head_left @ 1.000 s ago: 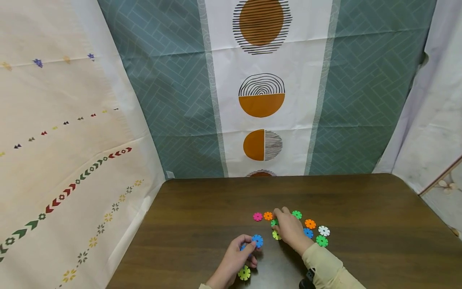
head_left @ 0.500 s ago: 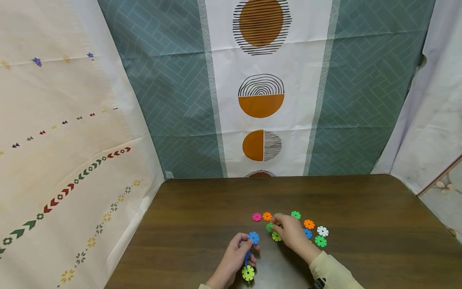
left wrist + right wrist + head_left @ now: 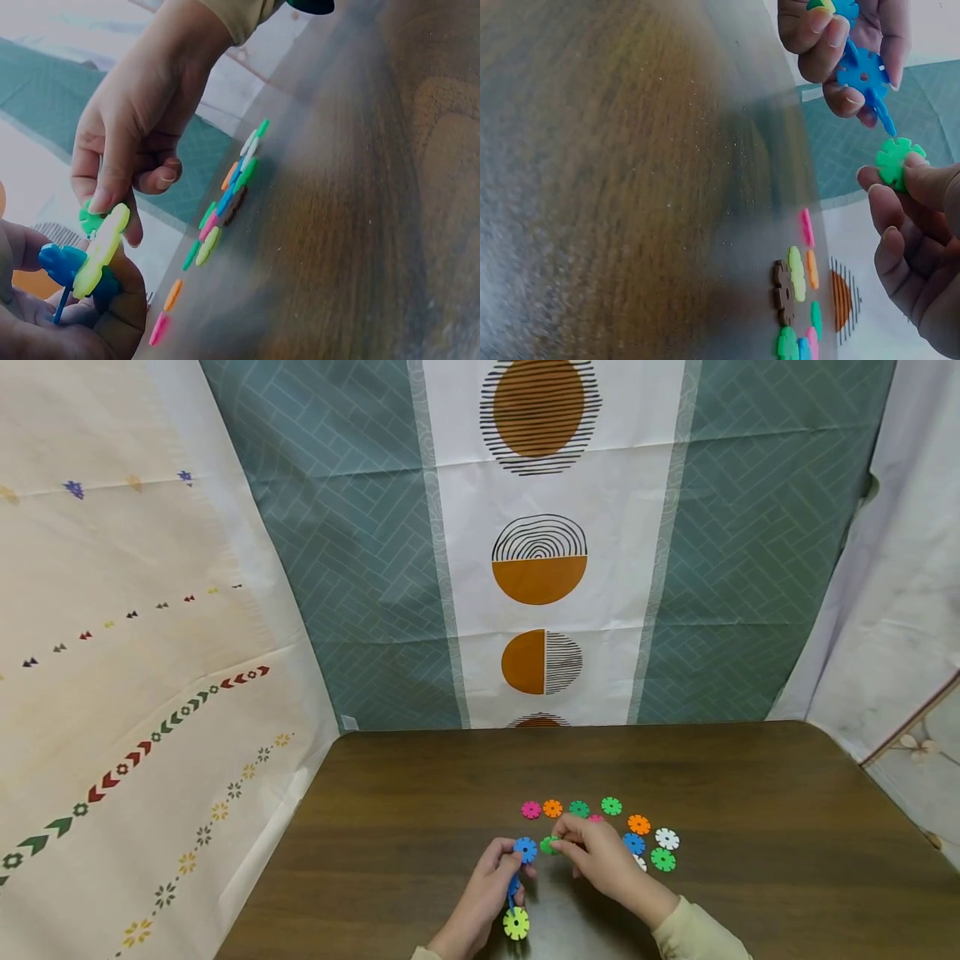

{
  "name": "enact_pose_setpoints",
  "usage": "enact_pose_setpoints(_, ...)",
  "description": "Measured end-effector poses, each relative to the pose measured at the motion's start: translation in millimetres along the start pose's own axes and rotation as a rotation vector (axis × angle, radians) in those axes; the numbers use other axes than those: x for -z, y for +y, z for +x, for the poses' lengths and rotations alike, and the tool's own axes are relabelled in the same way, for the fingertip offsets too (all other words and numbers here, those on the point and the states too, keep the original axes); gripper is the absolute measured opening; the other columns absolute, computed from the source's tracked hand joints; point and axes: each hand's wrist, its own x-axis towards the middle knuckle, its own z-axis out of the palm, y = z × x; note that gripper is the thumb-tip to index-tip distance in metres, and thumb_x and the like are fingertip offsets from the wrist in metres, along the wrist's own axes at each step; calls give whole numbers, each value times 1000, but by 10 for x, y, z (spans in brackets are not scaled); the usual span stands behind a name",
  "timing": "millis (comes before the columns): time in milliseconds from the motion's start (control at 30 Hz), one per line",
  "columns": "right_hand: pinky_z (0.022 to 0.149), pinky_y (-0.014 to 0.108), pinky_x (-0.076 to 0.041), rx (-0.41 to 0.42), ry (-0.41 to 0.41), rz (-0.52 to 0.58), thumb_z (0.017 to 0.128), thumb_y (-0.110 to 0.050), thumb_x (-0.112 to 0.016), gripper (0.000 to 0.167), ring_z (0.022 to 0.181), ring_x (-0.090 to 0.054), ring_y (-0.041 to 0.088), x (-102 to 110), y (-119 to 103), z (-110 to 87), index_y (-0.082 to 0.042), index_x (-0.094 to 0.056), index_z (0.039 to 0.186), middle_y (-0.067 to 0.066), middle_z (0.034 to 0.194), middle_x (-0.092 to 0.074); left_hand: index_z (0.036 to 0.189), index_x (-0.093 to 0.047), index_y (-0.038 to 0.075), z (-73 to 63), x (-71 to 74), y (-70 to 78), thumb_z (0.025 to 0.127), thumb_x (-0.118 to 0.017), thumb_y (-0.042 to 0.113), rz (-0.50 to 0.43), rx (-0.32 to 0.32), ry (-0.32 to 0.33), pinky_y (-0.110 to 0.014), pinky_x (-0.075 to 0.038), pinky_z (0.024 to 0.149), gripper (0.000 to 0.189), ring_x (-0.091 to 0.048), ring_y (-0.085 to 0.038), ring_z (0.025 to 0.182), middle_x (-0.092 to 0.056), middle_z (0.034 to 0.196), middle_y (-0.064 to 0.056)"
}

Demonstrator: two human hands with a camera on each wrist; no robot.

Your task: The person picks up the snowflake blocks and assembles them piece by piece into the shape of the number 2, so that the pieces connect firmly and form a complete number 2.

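Note:
My left hand (image 3: 482, 891) holds a small cluster of joined, notched plastic discs. Its upper blue disc (image 3: 525, 850) faces up and a yellow-green disc (image 3: 516, 923) hangs at the bottom. In the right wrist view a flat blue disc (image 3: 864, 76) has other blue discs slotted edge-on into it. Between thumb and forefinger, my right hand (image 3: 603, 856) pinches a green disc (image 3: 898, 161). That disc is close to the edge of a blue disc in the cluster; whether they touch I cannot tell.
Loose discs lie on the brown wooden table (image 3: 375, 860) beyond and right of the hands: pink (image 3: 531, 810), orange (image 3: 552, 808), blue (image 3: 633, 844), white (image 3: 667, 838) and others. A brown disc (image 3: 783, 292) shows in the right wrist view. Patterned cloths hang behind.
My right hand has picked up the green disc from among the loose ones and carried it left, close to the cluster. The left hand has risen slightly, its yellow-green disc now fully showing.

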Motion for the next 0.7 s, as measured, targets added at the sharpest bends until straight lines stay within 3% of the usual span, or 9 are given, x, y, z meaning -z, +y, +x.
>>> enact_pose_setpoints(400, 48, 23, -46, 86, 13, -36, 95, -17, -64, 10, 47, -48, 1, -29, -24, -56, -19, -59, 86, -1, 66, -62, 106, -53, 2, -20, -49, 5, 102, -48, 21, 52, 18, -33, -25, -43, 55, 20, -47, -12, 55, -61, 82, -6)
enact_pose_setpoints(700, 47, 19, -43, 200, 75, -85, 92, -6, -65, 18, 48, -47, -5, -118, -18, -69, -18, -55, 82, -1, 62, -59, 101, -52, 3, -20, -63, -18, 103, -43, 20, 104, -7, -86, -23, -39, 52, 19, -44, -11, 54, -56, 77, -3)
